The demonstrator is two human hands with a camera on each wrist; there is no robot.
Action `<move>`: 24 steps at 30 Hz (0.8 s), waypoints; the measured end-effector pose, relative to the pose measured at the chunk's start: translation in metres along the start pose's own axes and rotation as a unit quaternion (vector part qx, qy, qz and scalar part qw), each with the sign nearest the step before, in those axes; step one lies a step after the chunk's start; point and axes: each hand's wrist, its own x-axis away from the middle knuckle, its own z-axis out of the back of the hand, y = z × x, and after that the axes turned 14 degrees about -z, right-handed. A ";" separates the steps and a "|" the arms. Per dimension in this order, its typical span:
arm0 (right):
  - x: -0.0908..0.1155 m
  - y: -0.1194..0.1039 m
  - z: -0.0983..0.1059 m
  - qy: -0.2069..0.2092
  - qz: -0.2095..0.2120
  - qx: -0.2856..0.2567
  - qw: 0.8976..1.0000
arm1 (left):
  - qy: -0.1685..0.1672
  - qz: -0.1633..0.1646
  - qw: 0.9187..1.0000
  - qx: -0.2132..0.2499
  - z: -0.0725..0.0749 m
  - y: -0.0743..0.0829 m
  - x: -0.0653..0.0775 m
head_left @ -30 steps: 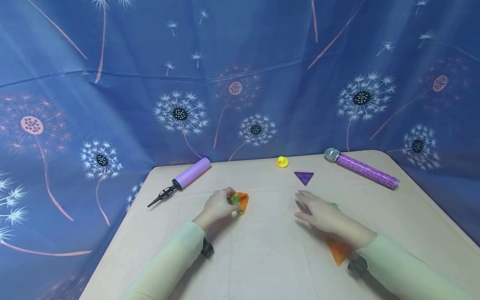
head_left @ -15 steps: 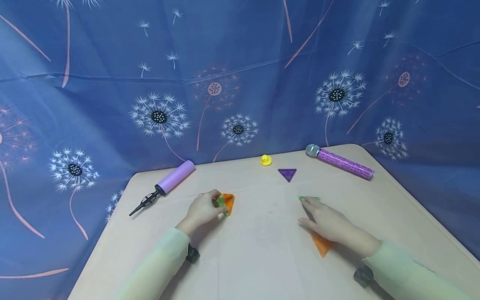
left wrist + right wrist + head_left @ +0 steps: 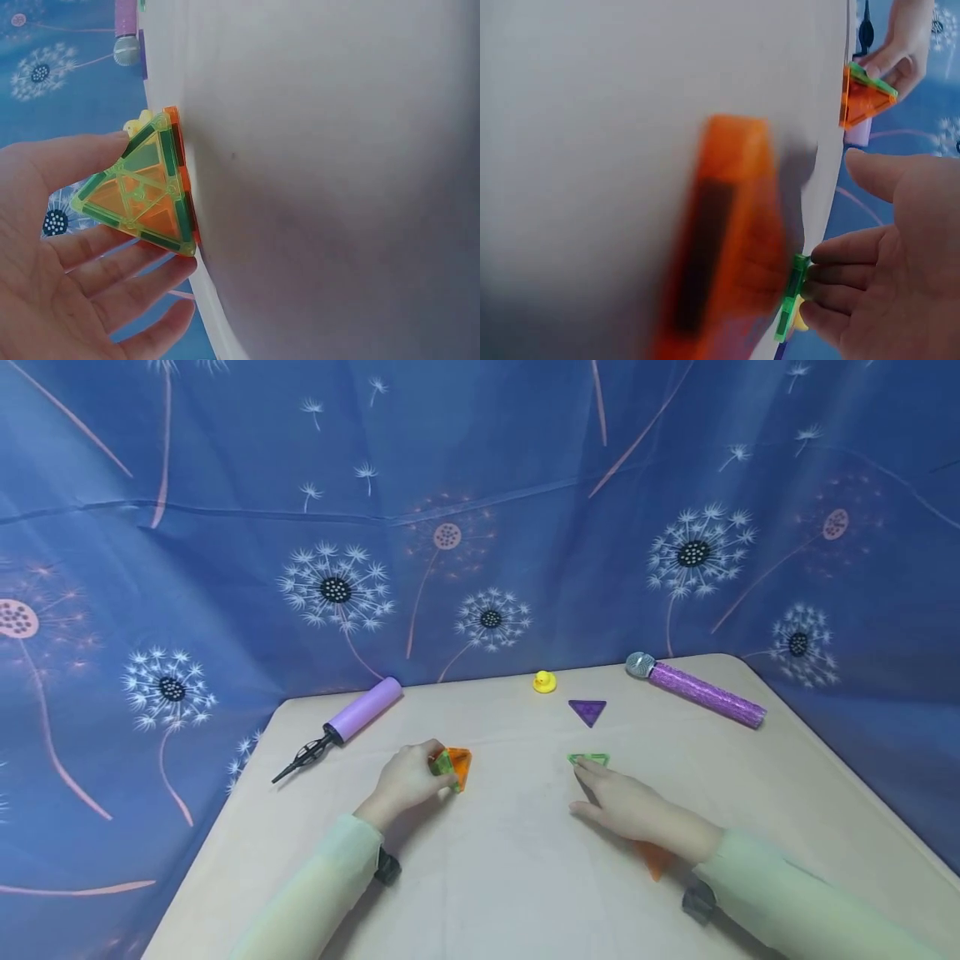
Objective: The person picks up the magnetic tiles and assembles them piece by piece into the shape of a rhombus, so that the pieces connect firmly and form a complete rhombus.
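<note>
My left hand (image 3: 407, 781) pinches a small pyramid of translucent magnetic tiles between thumb and fingers, resting on the table. In the left wrist view its green triangular tile (image 3: 139, 191) faces me, with an orange tile (image 3: 462, 768) against the table side. My right hand (image 3: 626, 806) lies low over the table with extended fingers. Its fingertips touch a flat green triangular tile (image 3: 590, 759), partly covered in the head view; the right wrist view shows that green tile (image 3: 791, 296) edge-on. Beneath the right wrist lies an orange triangular tile (image 3: 656, 862), mostly hidden by the hand.
Toward the back of the table (image 3: 495, 893) are a purple triangular tile (image 3: 588, 712) and a yellow toy duck (image 3: 544, 682). A glittery purple microphone (image 3: 705, 693) lies back right, a lilac hand pump (image 3: 363, 712) back left. A blue dandelion-print cloth (image 3: 570, 552) hangs behind.
My right hand has reached back to the flat green tile and slid it leftward across the table. The left hand keeps holding the pyramid in nearly the same place. The head view has shifted.
</note>
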 end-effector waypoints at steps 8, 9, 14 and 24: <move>-0.025 -0.028 -0.006 -0.033 0.030 -0.002 0.999 | 0.001 0.004 1.000 0.007 0.002 -0.001 0.004; -0.027 -0.032 -0.006 -0.033 0.037 0.000 0.999 | 0.001 0.003 1.000 0.006 0.002 -0.001 0.004; -0.038 -0.048 -0.011 -0.032 0.059 0.008 0.998 | 0.006 -0.002 1.000 0.001 0.000 -0.002 0.003; -0.051 -0.058 -0.017 -0.042 0.056 0.022 0.997 | 0.017 -0.002 1.000 0.011 -0.002 -0.002 0.005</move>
